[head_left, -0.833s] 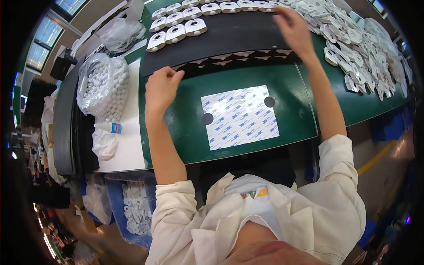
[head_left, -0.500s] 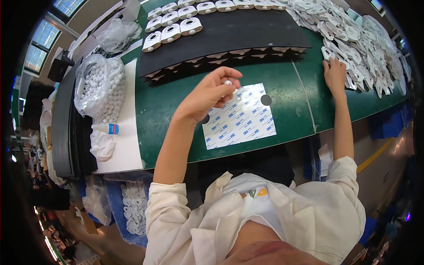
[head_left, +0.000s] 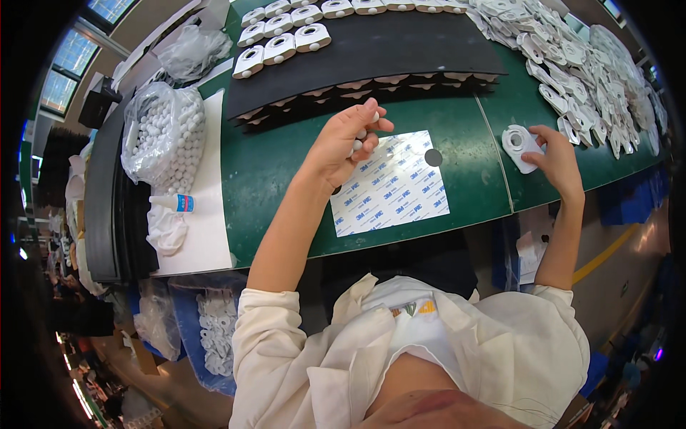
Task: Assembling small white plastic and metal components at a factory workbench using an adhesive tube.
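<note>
My left hand (head_left: pixel 348 139) is raised near the printed sheet, its fingers curled round several small white balls (head_left: pixel 360 134). One of these balls shows at the fingertips. My right hand (head_left: pixel 557 159) grips a flat white plastic part (head_left: pixel 519 149) with a round hole near one end, holding it by its edge above the green table. A white sheet with blue print (head_left: pixel 389 189) lies in front of me, with a dark round spot (head_left: pixel 433 158) at its right edge. The large pile of similar white parts (head_left: pixel 579 79) spreads beyond my right hand.
Rows of white parts with balls (head_left: pixel 279 48) stand on stacked black boards (head_left: pixel 371 53) at the back. To the left are a clear bag of white balls (head_left: pixel 166 139), a small glue bottle (head_left: pixel 174 204) and a crumpled white cloth (head_left: pixel 166 230). A blue bin (head_left: pixel 193 336) stands below the table.
My right hand has drawn back from the pile toward me with one white part in it. In my left hand the fingers have shifted, and more balls show.
</note>
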Motion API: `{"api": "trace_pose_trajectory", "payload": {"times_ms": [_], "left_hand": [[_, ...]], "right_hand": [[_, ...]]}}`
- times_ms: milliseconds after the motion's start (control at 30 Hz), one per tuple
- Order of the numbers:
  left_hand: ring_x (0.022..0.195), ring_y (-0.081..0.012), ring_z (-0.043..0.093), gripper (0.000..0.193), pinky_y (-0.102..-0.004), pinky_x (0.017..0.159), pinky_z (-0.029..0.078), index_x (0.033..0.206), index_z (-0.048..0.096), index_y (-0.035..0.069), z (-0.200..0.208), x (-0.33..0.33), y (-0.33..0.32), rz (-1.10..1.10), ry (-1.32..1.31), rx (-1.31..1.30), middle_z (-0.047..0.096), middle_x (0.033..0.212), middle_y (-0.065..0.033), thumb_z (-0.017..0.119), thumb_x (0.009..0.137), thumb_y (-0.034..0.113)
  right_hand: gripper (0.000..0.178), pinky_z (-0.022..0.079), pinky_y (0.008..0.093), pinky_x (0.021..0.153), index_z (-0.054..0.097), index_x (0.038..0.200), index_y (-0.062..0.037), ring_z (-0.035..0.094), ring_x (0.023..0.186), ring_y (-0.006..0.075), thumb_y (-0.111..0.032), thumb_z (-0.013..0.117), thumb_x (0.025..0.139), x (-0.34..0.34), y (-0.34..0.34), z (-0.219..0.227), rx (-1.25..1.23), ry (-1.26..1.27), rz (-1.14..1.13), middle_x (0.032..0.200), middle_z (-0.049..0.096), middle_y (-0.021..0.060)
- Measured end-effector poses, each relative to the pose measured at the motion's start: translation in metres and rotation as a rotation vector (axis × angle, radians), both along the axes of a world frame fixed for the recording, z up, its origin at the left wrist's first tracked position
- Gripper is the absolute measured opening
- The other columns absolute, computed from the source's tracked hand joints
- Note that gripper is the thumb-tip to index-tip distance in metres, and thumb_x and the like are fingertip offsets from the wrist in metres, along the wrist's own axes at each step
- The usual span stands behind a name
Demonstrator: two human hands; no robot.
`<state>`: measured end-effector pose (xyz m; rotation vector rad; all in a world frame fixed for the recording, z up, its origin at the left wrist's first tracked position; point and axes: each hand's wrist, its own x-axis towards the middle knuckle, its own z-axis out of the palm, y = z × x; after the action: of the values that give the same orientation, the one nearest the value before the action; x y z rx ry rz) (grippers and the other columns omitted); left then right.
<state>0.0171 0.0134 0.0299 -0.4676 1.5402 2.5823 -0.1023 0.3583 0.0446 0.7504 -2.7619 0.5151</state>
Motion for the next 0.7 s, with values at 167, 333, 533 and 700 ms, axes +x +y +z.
{"api": "trace_pose_trajectory", "payload": {"times_ms": [167,333,533,700], "left_hand": [[0.051,-0.0035,0.035,0.036,-0.0166,0.041,0.026,0.1,0.055,0.002,-0.005,-0.002,-0.008,0.004,0.031,0.114,0.052,0.073,-0.0013,0.06,0.085,0.035],[0.053,-0.0028,0.034,0.031,-0.0155,0.041,0.025,0.106,0.056,0.006,-0.008,-0.003,-0.009,0.059,0.133,0.124,0.052,0.079,-0.0007,0.063,0.084,0.027],[0.053,-0.0029,0.038,0.023,-0.0156,0.041,0.027,0.101,0.06,0.005,-0.011,-0.008,-0.011,0.115,0.183,0.143,0.06,0.088,-0.0048,0.065,0.083,0.018],[0.055,-0.0032,0.041,0.024,-0.0152,0.04,0.028,0.1,0.06,0.002,-0.008,-0.005,-0.01,0.13,0.164,0.175,0.061,0.091,-0.0064,0.065,0.083,0.018]], "right_hand": [[0.02,0.042,0.025,0.061,0.061,0.091,0.0012,0.054,0.063,0.0145,-0.005,0.066,0.073,0.02,-0.06,0.043,0.115,-0.331,0.169,0.072,0.058,0.0062],[0.015,0.044,0.0214,0.068,0.059,0.097,0.0011,0.054,0.075,0.0067,-0.006,0.058,0.084,0.032,-0.122,-0.003,-0.686,-0.671,0.509,0.084,0.06,0.0009],[0.02,0.043,0.0202,0.072,0.054,0.105,0.0011,0.053,0.081,0.0071,-0.007,0.055,0.087,0.046,-0.16,-0.045,-0.814,-0.894,0.537,0.092,0.059,0.0026],[0.018,0.043,0.0203,0.071,0.053,0.104,0.0006,0.053,0.08,0.0064,-0.008,0.053,0.088,0.053,-0.163,-0.052,-0.728,-0.815,0.517,0.089,0.058,0.0026]]}}
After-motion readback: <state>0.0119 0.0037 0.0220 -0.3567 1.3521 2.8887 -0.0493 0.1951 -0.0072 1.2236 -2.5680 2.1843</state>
